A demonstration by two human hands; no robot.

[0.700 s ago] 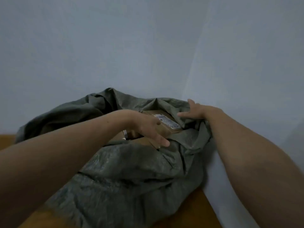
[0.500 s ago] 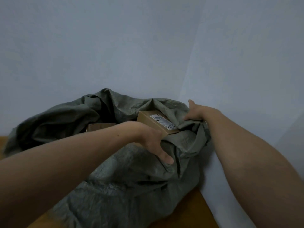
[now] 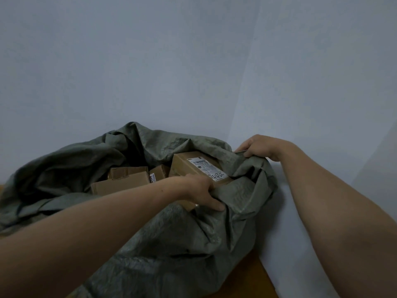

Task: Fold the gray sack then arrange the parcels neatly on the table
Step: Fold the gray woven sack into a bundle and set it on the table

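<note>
- The wall (image 3: 150, 61) is pale blue-gray, fills the upper half of the view, and turns a corner at the right, just behind the sack.
- The sack (image 3: 182, 244) is gray-green, crumpled and unfolded. It lies on the table against the wall corner with its mouth pulled wide open toward the person. Its cloth bunches high at the left and hangs over the table's near edge at the bottom.
- The table (image 3: 253, 278) is brown wood. Only a strip shows at the bottom right and a sliver at the far left, and the sack covers the rest.
- The biggest parcel (image 3: 187, 168) is a brown cardboard box inside the sack at the right of the opening, tilted with its top face showing.
- The flat parcel (image 3: 120, 186) is also brown cardboard. It lies inside the sack to the left, with another box edge just behind it.
- The small parcel (image 3: 160, 172) sits between those two and touches the biggest one. It has a white sticker on its near side.
- The left hand (image 3: 202, 193) grips the near rim of the sack with its fingers curled over the cloth, right at the biggest parcel's near corner.
- The right hand (image 3: 255, 147) holds the far right rim of the sack, with its fingers bent round the edge of the cloth.
- The label (image 3: 205, 167) is white with a barcode and sits on top of the biggest parcel. Handwritten dark digits are at its near end.
</note>
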